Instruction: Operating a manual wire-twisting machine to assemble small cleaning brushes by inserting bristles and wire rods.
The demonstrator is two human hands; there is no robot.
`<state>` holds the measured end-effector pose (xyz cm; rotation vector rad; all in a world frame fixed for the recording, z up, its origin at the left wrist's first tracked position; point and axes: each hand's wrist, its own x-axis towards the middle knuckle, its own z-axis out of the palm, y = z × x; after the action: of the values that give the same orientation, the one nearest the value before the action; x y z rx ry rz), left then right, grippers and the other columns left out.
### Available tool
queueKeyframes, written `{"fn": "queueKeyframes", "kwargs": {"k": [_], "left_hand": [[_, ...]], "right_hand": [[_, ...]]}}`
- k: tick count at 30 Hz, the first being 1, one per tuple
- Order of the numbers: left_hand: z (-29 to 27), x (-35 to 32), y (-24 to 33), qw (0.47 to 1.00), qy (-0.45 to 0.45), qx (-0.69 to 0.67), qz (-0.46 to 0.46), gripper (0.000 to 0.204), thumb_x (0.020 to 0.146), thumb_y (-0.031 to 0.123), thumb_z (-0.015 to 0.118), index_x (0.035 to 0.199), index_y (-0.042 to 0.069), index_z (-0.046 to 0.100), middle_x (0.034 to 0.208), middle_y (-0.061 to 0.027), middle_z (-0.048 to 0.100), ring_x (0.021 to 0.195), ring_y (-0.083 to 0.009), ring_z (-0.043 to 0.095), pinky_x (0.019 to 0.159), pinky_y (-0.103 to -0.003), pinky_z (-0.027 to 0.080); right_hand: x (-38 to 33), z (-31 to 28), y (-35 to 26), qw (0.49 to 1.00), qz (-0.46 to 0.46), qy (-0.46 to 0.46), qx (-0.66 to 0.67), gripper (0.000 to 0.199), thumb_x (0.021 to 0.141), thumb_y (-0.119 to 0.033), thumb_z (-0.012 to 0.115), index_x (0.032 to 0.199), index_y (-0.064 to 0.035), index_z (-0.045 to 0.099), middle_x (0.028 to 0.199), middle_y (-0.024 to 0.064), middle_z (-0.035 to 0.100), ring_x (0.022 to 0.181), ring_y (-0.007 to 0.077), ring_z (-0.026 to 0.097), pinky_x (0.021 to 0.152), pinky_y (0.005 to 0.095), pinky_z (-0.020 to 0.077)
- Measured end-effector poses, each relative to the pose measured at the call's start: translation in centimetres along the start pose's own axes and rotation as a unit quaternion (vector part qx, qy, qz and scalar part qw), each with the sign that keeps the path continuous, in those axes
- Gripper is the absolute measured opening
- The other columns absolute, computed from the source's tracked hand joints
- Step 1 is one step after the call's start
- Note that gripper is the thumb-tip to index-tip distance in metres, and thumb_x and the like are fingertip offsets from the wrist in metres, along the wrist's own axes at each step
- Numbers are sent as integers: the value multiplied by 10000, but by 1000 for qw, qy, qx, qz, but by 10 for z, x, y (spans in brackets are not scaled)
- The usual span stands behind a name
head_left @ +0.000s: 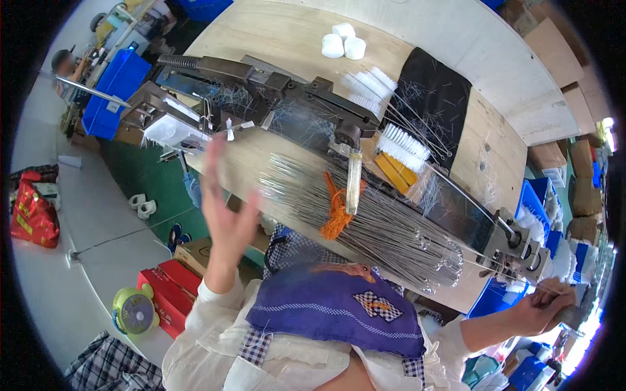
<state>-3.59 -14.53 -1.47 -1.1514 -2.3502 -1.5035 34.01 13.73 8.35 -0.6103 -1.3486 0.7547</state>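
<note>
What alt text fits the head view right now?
The left hand is raised open and blurred over the bench edge, while the right hand grips a handle beside a long metal machine. A wire bundle lies between them.

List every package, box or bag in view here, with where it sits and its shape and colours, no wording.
Red boxes: flat, stacked on the floor, lower left.
Brown carton: beside them, under the table edge.
Red bag: crumpled, floor, far left.
Blue crates: rectangular plastic, upper left beside the table.
Cardboard boxes: brown, stacked along the right edge.
Left hand: raised, blurred, holding nothing.
</note>
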Motion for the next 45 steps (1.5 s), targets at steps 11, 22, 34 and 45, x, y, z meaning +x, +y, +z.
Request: {"fn": "queueKeyframes", "kwargs": {"k": [11,22,34,45], "left_hand": [[45,16,40,909,-337,-223,-100,278,1021,186,420,903,9,598,1017,-102,575,793,-188,617,714,-330,521],[60,44,105,692,-292,-562,-347,270,1027,299,427,857,98,488,846,-15,449,429,-31,297,329,-185,239],[17,33,80,910,-348,-221,-47,364,903,181,566,577,21,596,550,-49,596,451,-111,511,445,-242,351],[225,52,130,806,-584,-90,39,276,862,306,595,803,70,726,719,-165,661,678,-337,646,624,-430,497]], "right_hand": [[-3,100,36,887,-30,-345,-306,97,898,-87,594,970,-31,627,865,27,630,720,185,631,634,306,505],[-17,70,70,746,-190,-462,-440,161,750,-83,607,911,-89,595,839,42,544,843,216,601,660,318,551],[-31,139,102,769,-182,-449,-418,238,771,-88,616,1007,-83,647,831,58,567,754,233,603,623,331,550],[24,74,73,870,-31,-372,-322,98,783,-41,681,872,-2,669,800,128,625,699,275,617,654,325,494]]}}
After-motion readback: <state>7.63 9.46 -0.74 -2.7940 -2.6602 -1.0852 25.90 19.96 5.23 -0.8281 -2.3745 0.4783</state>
